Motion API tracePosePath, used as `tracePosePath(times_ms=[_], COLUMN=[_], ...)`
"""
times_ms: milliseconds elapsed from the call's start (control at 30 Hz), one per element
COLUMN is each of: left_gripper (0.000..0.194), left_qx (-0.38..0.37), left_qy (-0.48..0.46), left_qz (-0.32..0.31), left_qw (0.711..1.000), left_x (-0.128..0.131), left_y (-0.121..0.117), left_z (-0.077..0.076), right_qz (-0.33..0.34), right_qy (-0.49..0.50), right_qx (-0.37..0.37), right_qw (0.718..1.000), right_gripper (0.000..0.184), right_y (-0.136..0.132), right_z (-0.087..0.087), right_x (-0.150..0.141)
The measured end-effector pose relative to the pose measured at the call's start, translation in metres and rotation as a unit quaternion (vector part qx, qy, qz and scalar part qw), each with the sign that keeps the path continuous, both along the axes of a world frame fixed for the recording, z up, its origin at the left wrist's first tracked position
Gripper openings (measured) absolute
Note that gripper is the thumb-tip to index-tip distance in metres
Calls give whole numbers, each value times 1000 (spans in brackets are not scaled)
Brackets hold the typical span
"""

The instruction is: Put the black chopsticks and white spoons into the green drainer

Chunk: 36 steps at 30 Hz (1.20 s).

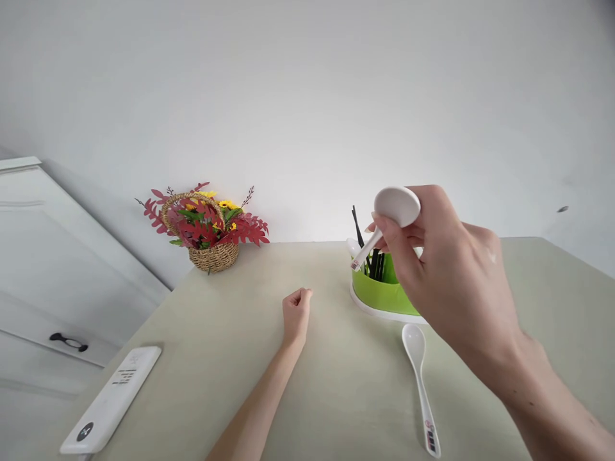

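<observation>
A white spoon [396,203] is pinched near its bowl by my right hand [451,262], its short handle pointing down and left. The raised hand is in front of a green utensil holder [384,296] on a white base and hides its right part. Several black chopsticks [377,264] stand in the holder. Below it, a second white spoon [420,378] lies on the table, bowl away from me. My left hand [296,314] rests on the table as a fist, left of the holder, with nothing seen in it.
A wicker basket [214,257] of red leaves and yellow flowers stands at the back left by the wall. A white power strip-like device [113,400] lies along the left table edge. Beyond that edge is a white cabinet [57,256] with a black handle.
</observation>
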<state>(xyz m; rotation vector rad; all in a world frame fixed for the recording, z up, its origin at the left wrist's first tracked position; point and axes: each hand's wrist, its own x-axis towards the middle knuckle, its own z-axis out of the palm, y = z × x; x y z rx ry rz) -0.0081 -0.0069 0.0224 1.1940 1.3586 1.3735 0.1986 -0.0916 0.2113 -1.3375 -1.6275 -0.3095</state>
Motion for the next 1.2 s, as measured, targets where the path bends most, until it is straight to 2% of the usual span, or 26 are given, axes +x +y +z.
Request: tracePosePath(times_ms=[200, 400, 533, 700, 800, 900, 1200], left_gripper=[44, 46, 45, 46, 46, 47, 45], left_qx=[-8, 1, 3, 7, 13, 17, 18], left_qy=[-36, -54, -53, -44, -37, -32, -29], left_qz=[-15, -17, -9, -1, 0, -2, -7], left_qw=[999, 998, 999, 999, 999, 999, 999], left_x=[-1, -3, -6, -10, -12, -13, -16], left_y=[-1, -4, -14, -28, -33, -37, -54], left_z=[2, 1, 0, -2, -3, -6, -7], right_qz=[1, -26, -34, -35, -30, -26, -25], right_qy=[-28, -138, -245, -376, -414, -419, -395], right_qx=[-20, -129, -207, -299, -323, -327, -344], right_qw=[999, 982, 946, 876, 850, 847, 851], right_gripper=[19, 20, 20, 52, 66, 70, 49], right_y=[13, 26, 30, 28, 29, 33, 50], right_z=[-9, -14, -17, -26, -35, -43, -53], right_x=[11, 15, 7, -4, -6, -7, -16])
